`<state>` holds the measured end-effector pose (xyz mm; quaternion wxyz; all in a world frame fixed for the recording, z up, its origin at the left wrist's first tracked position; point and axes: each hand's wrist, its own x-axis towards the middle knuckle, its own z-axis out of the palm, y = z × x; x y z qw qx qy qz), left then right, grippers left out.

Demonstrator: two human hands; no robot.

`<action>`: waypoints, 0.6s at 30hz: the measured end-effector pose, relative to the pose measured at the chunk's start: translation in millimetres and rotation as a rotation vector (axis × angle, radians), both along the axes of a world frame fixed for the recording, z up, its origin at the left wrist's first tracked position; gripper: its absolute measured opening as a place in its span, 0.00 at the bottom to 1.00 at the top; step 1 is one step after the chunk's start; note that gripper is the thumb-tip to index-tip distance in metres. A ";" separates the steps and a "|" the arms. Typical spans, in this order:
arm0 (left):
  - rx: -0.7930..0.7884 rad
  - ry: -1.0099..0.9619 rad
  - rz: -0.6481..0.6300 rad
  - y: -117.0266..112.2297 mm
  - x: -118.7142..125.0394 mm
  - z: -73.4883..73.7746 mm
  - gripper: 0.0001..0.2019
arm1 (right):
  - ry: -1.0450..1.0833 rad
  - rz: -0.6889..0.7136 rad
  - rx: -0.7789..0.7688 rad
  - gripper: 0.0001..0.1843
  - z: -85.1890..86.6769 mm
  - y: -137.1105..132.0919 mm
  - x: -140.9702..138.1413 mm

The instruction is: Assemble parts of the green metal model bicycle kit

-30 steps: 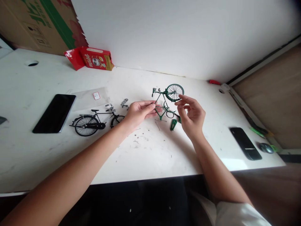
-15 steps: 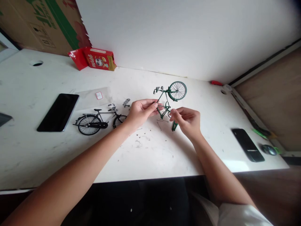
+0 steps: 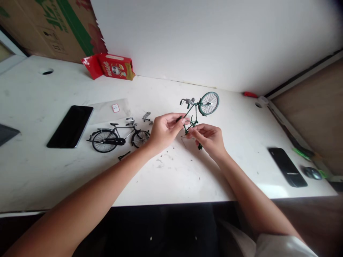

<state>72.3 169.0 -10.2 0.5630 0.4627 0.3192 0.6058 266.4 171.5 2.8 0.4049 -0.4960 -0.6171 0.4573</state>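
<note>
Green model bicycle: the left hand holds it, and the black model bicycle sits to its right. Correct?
The side is wrong: the head view shows the black model bicycle to the left of the green model bicycle, which the left hand does hold.

A green model bicycle [image 3: 198, 105] is held tilted above the white tabletop [image 3: 171, 185]. Its single visible spoked wheel [image 3: 210, 104], rimmed by a green tyre, is directed rearward and to the right. Silvery handlebars [image 3: 189, 101] are seen beside it; the slender green frame [image 3: 196, 112] is partly hidden at its near end.
</note>
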 end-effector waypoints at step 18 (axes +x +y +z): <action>0.097 0.037 0.031 3.4 3.2 -6.8 0.13 | 0.017 -0.082 0.041 0.15 1.1 4.8 -1.7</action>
